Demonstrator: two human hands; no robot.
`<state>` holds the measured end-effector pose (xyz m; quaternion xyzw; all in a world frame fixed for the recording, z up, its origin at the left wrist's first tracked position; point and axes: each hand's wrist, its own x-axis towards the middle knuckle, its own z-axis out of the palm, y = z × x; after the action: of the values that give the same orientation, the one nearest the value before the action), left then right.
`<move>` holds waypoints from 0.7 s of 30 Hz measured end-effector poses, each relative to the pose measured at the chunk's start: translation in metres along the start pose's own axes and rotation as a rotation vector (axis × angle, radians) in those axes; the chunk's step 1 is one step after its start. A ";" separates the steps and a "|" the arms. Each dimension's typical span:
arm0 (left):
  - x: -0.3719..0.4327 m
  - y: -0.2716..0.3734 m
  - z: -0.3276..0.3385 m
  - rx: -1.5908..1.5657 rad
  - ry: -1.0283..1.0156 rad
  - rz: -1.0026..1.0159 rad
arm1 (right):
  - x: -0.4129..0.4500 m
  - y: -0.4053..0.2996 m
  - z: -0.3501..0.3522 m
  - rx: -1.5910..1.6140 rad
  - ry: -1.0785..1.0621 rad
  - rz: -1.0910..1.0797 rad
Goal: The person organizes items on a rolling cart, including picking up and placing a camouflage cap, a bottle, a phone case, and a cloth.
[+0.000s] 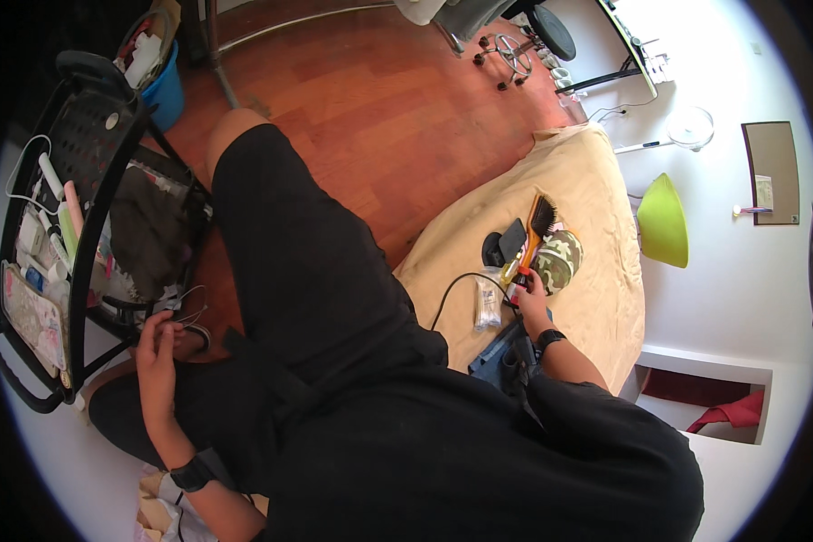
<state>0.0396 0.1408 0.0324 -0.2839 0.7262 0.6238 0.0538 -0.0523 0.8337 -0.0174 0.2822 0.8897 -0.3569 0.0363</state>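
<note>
My right hand (534, 308) grips a small dark bottle with a red cap (519, 279) over the bed. Close by lie a clear pack of cotton swabs (488, 305), a wooden-handled hairbrush (540, 215) and a camouflage-patterned pouch (558, 262). A yellowish tube or bottle (510, 268) and a flat black object (513, 239) sit just beyond the fingers. My left hand (157, 344) is low beside the cart, its fingertips at a small whitish item (169, 298) with a thin white cable (195, 313). Whether it grips either is unclear.
A black tiered cart (81, 257) on the left carries cables, tubes and a floral pouch (35, 315). Behind it stands a blue bucket (164, 95). Blue denim (493, 356) and a black cable (450, 288) lie on the beige bed sheet (603, 271). A wheeled stool (511, 57) stands farther off.
</note>
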 end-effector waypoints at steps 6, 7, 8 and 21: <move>0.010 -0.003 -0.002 -0.010 -0.016 0.031 | 0.005 0.007 -0.003 -0.342 0.141 -0.145; 0.012 -0.002 -0.001 -0.010 -0.019 0.031 | 0.005 0.001 0.000 -0.343 0.143 -0.142; 0.012 0.000 -0.001 0.001 -0.013 0.054 | 0.007 -0.005 0.003 -0.460 0.224 -0.161; -0.004 0.005 0.003 -0.017 0.065 0.125 | -0.103 -0.387 0.151 0.081 -0.424 -1.463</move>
<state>0.0398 0.1452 0.0375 -0.2586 0.7384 0.6227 -0.0113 -0.1907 0.4588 0.1363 -0.4527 0.8102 -0.3689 -0.0495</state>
